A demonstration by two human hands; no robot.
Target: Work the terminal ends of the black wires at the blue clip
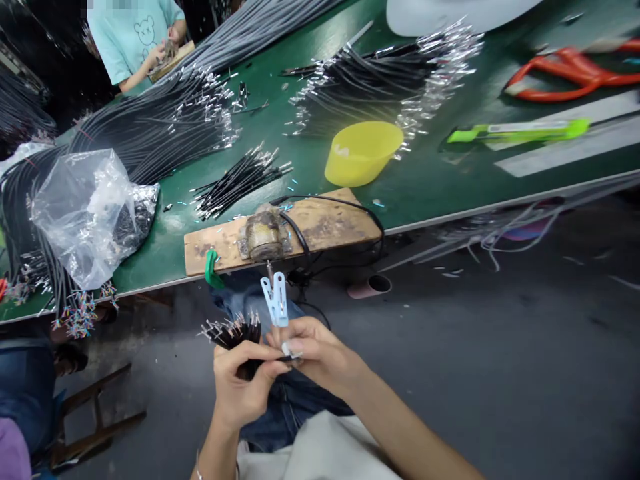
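My left hand (245, 383) is closed around a bundle of short black cables (234, 331), their bared silvery ends fanning out at the upper left. Thumb and forefinger of that hand pinch one cable whose end points right. Against that end, my right hand (320, 350) is closed, its fingertips pressed together; what they grip is partly hidden. Just above my fingers, a light blue clothes peg (275, 300) sits at the shaft of a small motor (265, 233). The motor is fixed on a wooden board (330, 223) at the table edge.
Behind the board lie a pile of short black cables (240, 180), a yellow ring-shaped container (364, 153) and more cables (370, 87). A plastic bag (93, 213) rests left; a green cutter (520, 131) and orange-handled scissors (575, 73) lie right. A person (137, 40) works across the green table (440, 180).
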